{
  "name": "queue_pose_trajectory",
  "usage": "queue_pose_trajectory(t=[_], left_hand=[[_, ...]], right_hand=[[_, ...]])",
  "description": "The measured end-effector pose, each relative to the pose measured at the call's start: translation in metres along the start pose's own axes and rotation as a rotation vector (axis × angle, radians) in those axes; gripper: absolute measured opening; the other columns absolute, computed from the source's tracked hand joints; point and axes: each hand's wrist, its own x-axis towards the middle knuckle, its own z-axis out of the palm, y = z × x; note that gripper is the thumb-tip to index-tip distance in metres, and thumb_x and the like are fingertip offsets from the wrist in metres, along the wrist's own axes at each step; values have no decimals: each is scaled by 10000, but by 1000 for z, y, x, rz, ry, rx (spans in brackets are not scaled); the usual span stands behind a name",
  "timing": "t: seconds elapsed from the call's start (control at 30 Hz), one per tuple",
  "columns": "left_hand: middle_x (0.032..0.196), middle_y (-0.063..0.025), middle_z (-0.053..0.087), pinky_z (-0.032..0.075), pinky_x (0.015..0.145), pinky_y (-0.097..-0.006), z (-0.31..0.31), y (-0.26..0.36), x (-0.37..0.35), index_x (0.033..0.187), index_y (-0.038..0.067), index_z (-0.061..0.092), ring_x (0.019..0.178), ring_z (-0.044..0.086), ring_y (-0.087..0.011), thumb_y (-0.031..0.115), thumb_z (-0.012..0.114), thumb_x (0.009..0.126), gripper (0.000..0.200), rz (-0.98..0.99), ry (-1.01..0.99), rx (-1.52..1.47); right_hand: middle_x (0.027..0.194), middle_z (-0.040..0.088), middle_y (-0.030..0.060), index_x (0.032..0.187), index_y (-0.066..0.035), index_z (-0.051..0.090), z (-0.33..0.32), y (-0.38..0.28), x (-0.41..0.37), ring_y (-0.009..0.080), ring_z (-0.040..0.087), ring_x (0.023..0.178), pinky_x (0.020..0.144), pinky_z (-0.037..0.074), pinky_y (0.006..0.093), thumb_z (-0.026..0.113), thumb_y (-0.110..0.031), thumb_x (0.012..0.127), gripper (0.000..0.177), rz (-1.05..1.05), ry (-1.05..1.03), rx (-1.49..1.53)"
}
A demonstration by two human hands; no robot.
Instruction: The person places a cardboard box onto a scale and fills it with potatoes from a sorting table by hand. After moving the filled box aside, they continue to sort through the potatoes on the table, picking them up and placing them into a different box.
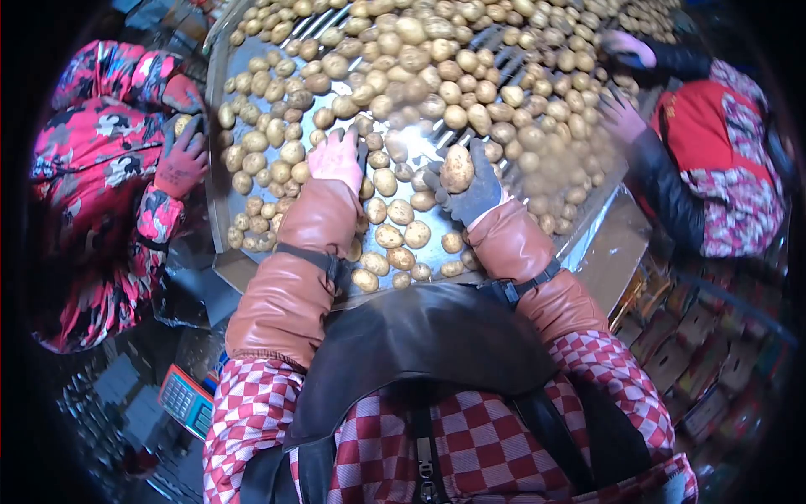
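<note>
In the head view my right hand (474, 186), in a dark work glove, is turned palm up with a large brownish potato (457, 170) resting in its bent fingers. My left hand (337, 157), in a pink glove with dark at its edge, lies palm down among the potatoes, its fingers stretched out and slightly apart. What is under that palm is hidden. Between both hands, several loose potatoes (400, 212) sit on the metal sorting table (432, 259). Brown sleeve covers reach over both of my forearms.
A large heap of potatoes (411, 59) covers the table's far side, partly over slatted bars (316, 27). Gloved co-workers stand left (101, 176) and right (714, 160), with hands at the table edges. A calculator (186, 400) is low left; cardboard boxes (697, 323) are low right.
</note>
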Motion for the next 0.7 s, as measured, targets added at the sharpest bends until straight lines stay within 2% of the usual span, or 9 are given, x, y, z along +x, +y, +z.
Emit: queue_pose_trajectory(t=[0.1,0.23,0.33,0.4,0.47,0.6,0.63,0.67,0.7], left_hand=[[1278,-221,578,446,1007,-444,-7,-2,1,1359,144,523,1163,582,-375,421,643,865,578,-59,-165,-5],[1287,-244,565,437,1038,-434,-6,-1,-2,1364,56,490,1210,550,-383,380,699,821,666,-65,-100,-43],[1267,-253,569,432,1042,-440,-31,42,-52,1323,40,519,1212,542,-393,392,676,828,628,-74,43,-124],[1240,-256,568,447,1014,-455,-25,62,-84,1277,73,559,1181,553,-407,406,695,827,576,70,-109,-123],[1288,-251,556,464,987,-456,24,43,-97,1275,137,584,1155,571,-407,381,664,869,480,318,-146,-127],[863,-115,694,512,783,-345,54,32,-69,1013,14,703,837,651,-226,353,637,907,361,47,-387,-729],[863,-115,694,512,783,-345,41,53,-66,1013,14,703,837,651,-226,353,637,907,361,66,-385,-734],[787,-62,640,482,693,-308,14,87,-69,957,17,687,742,595,-169,343,622,927,334,14,-577,-802],[712,-9,587,452,603,-271,1,121,-74,902,21,672,647,539,-112,333,607,948,322,-46,-774,-862]], right_hand=[[1273,568,180,1525,-66,100,12,-19,-27,289,660,981,735,561,342,606,12,892,814,78,-281,525],[1088,637,62,1258,-150,575,-10,0,-36,224,579,917,609,504,321,557,-518,934,491,-343,-111,-12],[1013,640,63,1152,-94,612,-47,-4,-42,166,582,769,538,479,246,609,-492,907,467,-66,-331,483],[1011,653,67,1123,-96,631,-32,-4,-86,155,586,738,511,468,229,620,-460,904,425,-221,106,200],[1008,664,70,1149,-85,633,-36,-1,-116,150,594,752,500,460,220,622,-432,899,428,-296,97,381],[998,623,84,1310,-78,549,-104,10,-174,132,596,780,520,464,214,614,-366,911,496,-480,40,272],[986,623,86,1347,-94,504,-127,2,-191,142,607,780,496,459,215,616,-354,922,511,-356,204,367],[973,626,82,1330,-101,515,-192,51,-176,138,608,707,461,443,208,622,-323,936,465,-886,417,-202],[979,632,72,1272,-79,561,-174,24,-233,131,594,656,476,452,221,617,-209,933,367,-671,551,203]])
